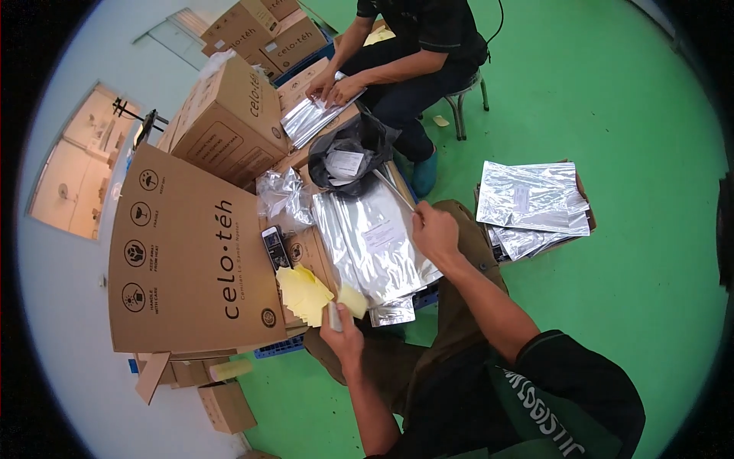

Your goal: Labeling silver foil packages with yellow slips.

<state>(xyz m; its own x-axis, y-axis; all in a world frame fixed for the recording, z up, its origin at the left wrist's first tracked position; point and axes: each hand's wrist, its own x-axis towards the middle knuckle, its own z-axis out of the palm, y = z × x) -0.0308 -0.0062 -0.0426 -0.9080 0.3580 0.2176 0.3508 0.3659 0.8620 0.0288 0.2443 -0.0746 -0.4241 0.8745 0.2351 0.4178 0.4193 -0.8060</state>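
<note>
My left hand (344,336) is closed around a small white object (333,317), with a pale yellow piece (351,301) at its upper end, beside loose yellow paper sheets (303,294). My right hand (432,233) grips a thin pale strip (394,190) at the right side of stacked silver foil pouches (359,245) bearing a label. Above them sits a black plastic bag (350,138) with pale items inside. A phone (277,249) lies left of the pouches, below crumpled clear plastic (283,195).
A large cardboard box (176,291) stands at left, with more boxes (225,115) behind. A seated person (417,46) handles foil pouches (306,122) at the top. More pouches (531,191) rest on a box at right. A blue pallet (279,348) shows below the cardboard.
</note>
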